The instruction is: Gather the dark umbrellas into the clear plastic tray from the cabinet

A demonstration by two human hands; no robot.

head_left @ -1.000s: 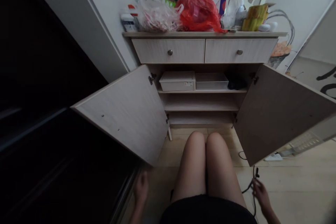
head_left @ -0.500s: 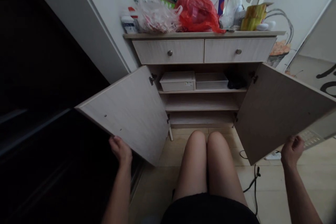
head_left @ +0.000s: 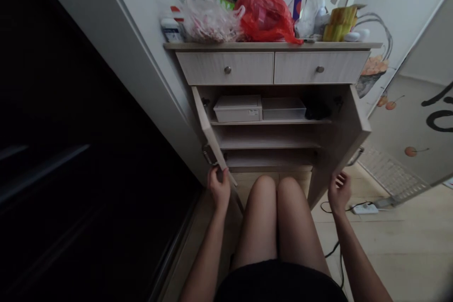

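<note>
My left hand (head_left: 219,188) grips the lower free edge of the left cabinet door (head_left: 211,139), thumb on the inner side and fingers round the outside. On the other side, my right hand (head_left: 339,191) has its fingers curled at the lower edge of the right cabinet door (head_left: 340,139). Both doors of the pale wood cabinet (head_left: 273,47) stand partly open, jutting toward me. Between them, the top shelf holds a white lidded box (head_left: 238,109), a clear tray (head_left: 284,109) and a dark item (head_left: 316,109) too dim to make out.
Two closed drawers sit above the doors. On the cabinet top are a red plastic bag (head_left: 265,16), a whitish plastic bag (head_left: 212,23), a white bottle (head_left: 171,30) and a yellow package (head_left: 339,23). A power strip (head_left: 365,208) with cables lies on the floor at right. My knees are between the doors.
Both doors have swung inward from wide open to partly open. My hands have moved toward each other along with them.
</note>
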